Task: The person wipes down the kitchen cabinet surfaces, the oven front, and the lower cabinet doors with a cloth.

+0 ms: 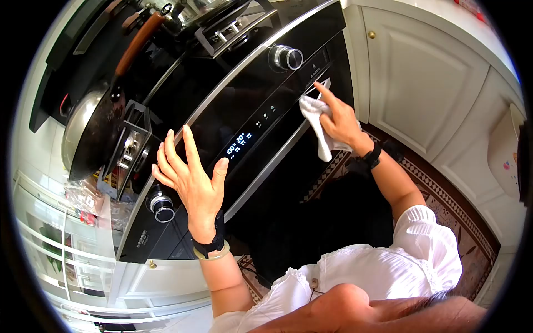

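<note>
At two o'clock, the right hand (341, 123) pinched a white cloth (320, 137) at the cooker's front panel (247, 93), index extended; at nine, the empty left hand (194, 180) spread wide. Wiping seemed underway; how much remained was unclear.

Crumpled white cloth (313, 113), black oven (239, 100)
The oven's handle (267, 171) is partly hidden by the cloth; the oven's display (239, 143) is lit.

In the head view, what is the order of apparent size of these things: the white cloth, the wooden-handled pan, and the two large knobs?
1. Wooden-handled pan
2. White cloth, partly hidden
3. Upper knob and lower knob: look alike, not ranked
</note>
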### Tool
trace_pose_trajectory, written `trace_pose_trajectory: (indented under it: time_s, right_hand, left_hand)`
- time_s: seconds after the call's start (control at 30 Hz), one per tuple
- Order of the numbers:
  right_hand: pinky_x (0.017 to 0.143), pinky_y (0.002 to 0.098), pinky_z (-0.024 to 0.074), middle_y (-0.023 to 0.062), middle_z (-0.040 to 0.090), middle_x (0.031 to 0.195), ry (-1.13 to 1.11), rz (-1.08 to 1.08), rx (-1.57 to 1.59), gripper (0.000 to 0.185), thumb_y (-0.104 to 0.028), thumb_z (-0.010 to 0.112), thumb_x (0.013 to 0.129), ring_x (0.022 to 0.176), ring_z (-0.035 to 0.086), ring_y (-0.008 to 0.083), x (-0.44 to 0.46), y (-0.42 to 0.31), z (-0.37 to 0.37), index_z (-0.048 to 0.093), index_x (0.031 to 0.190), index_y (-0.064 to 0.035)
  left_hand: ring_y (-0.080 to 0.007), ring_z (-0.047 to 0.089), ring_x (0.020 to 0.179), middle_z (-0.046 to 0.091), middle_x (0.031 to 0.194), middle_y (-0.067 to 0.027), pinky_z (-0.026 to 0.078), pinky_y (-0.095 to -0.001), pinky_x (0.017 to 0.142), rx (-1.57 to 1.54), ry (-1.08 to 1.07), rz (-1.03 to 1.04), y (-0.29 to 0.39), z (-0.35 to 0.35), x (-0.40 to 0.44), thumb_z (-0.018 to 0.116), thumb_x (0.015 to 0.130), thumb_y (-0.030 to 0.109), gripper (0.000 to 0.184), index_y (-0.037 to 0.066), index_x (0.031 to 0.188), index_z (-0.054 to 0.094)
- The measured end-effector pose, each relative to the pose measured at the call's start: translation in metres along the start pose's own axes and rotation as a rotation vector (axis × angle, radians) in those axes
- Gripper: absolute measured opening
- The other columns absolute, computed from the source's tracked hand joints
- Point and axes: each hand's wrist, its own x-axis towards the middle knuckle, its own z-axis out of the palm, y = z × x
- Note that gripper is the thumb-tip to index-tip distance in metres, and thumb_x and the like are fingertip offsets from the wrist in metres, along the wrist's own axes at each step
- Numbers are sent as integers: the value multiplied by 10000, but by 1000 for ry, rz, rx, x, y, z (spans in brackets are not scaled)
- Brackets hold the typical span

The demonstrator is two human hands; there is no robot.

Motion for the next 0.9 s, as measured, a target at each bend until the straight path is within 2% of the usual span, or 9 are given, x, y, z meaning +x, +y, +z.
trace_pose_trajectory:
  time_s: [0.03,0.1,0.17,0.27,0.4,0.5,0.7,0.9]
  right_hand:
    - [735,447,533,177,650,896,-45,-12,-36,746,-50,554,733,801,633,377,-4,-7,0,431,1460,-163]
    - [762,432,522,148,651,936,-158,-141,-98,754,15,542,719,841,625,337,-5,-24,0,453,1453,-131]
    - [715,423,502,101,624,852,-220,-217,-153,795,-9,565,685,792,590,302,-5,-38,10,453,1459,-154]
    - [682,403,499,79,584,805,-296,-218,-301,838,-37,593,681,761,574,258,2,-52,17,424,1486,-198]
    - [717,397,509,100,557,838,-355,-209,-446,733,-127,641,806,807,584,275,4,-55,26,417,1488,-270]
    - [669,393,504,79,538,804,-262,-284,-475,831,-57,610,719,768,558,262,1,-53,32,402,1501,-245]
    - [674,390,500,83,542,815,-307,-228,-451,821,-53,603,725,785,560,272,2,-56,29,402,1500,-236]
    - [709,411,490,89,577,857,-275,-178,-375,812,-8,588,700,818,570,287,-1,-53,22,431,1478,-179]
  left_hand:
    - [-364,223,1409,287,1546,-167,59,-615,1120,-15,-3,11,-2,-2,-1,391,945,657,793,130,1533,323]
    - [-373,241,1393,293,1539,-177,80,-621,1111,-47,-8,33,-6,-4,-1,416,940,648,780,130,1520,352]
    - [-370,249,1392,305,1534,-177,83,-611,1114,-56,5,31,-6,-4,-1,410,945,641,764,134,1514,365]
    - [-366,262,1388,322,1526,-174,91,-604,1116,-57,18,28,-6,-4,-2,406,950,636,750,133,1506,382]
    - [-360,280,1381,343,1516,-169,104,-600,1116,-51,32,30,-7,-4,-2,403,952,634,739,130,1492,405]
    - [-332,292,1385,374,1508,-131,104,-572,1133,-43,65,18,-6,-2,-2,340,963,657,732,157,1492,414]
    - [-327,292,1385,376,1504,-130,106,-568,1134,-42,73,7,-7,-1,-3,352,963,652,725,158,1489,419]
    - [-347,305,1371,370,1501,-153,115,-590,1118,-58,81,7,-7,2,-2,397,949,649,729,145,1475,435]
